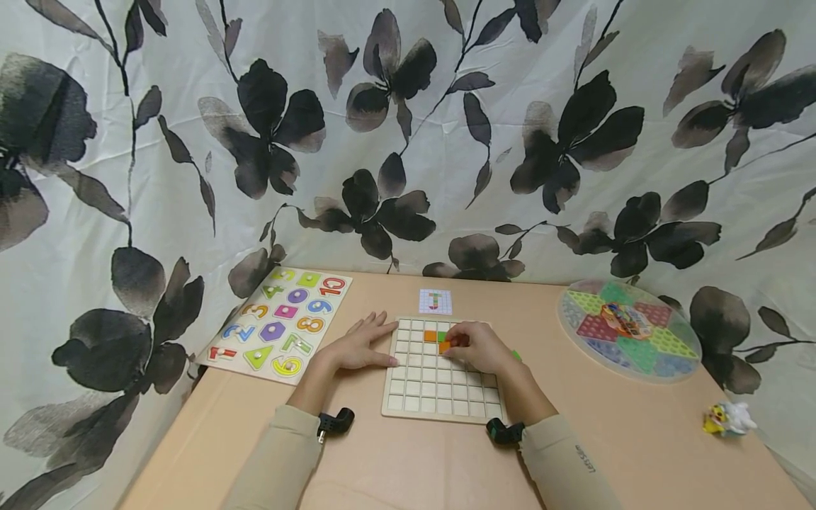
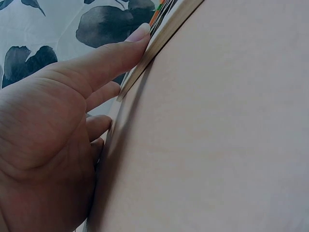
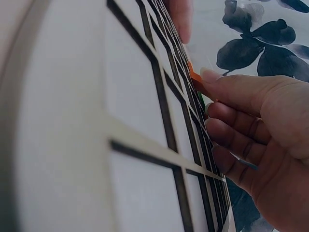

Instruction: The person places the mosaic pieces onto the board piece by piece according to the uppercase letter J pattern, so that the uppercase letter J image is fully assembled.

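A wooden grid board (image 1: 440, 406) with white square cells lies in front of me in the head view. My right hand (image 1: 479, 347) reaches over its upper part and pinches an orange tile (image 3: 198, 82) between thumb and fingers, close over the cells. Beside that tile, an orange tile (image 1: 430, 336) and a green tile (image 1: 441, 336) sit on the grid, partly overlapped by the fingers. My left hand (image 1: 357, 345) rests at the board's left edge with fingers spread, its thumb touching the rim in the left wrist view.
Behind the board lies a small pattern card (image 1: 435, 302). A number-and-shape puzzle board (image 1: 296, 312) is at the left. At the right are a round star-patterned game board (image 1: 627, 329) and a small yellow-and-white toy figure (image 1: 729, 418). A green piece (image 1: 516, 355) shows beside the right wrist.
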Motion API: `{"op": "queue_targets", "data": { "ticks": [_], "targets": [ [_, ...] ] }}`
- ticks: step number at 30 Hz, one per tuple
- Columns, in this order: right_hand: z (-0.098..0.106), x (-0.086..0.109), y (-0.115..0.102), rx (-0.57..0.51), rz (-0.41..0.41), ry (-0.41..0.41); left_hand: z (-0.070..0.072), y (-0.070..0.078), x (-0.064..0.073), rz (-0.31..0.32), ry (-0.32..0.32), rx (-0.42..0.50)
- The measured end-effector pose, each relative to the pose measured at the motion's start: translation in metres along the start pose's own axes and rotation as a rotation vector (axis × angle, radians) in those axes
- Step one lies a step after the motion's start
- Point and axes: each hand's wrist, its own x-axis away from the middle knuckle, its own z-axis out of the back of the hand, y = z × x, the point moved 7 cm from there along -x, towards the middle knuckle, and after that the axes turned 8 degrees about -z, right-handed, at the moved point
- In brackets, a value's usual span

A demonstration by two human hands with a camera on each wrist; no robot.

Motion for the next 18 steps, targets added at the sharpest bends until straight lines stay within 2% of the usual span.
{"op": "queue_targets", "data": {
  "ticks": [18],
  "targets": [
    [-0.0015, 0.0011, -0.003, 0.021, 0.02, 0.0, -0.0002, -0.0007, 0.0002, -0.001, 0.0, -0.008]
  ]
}}
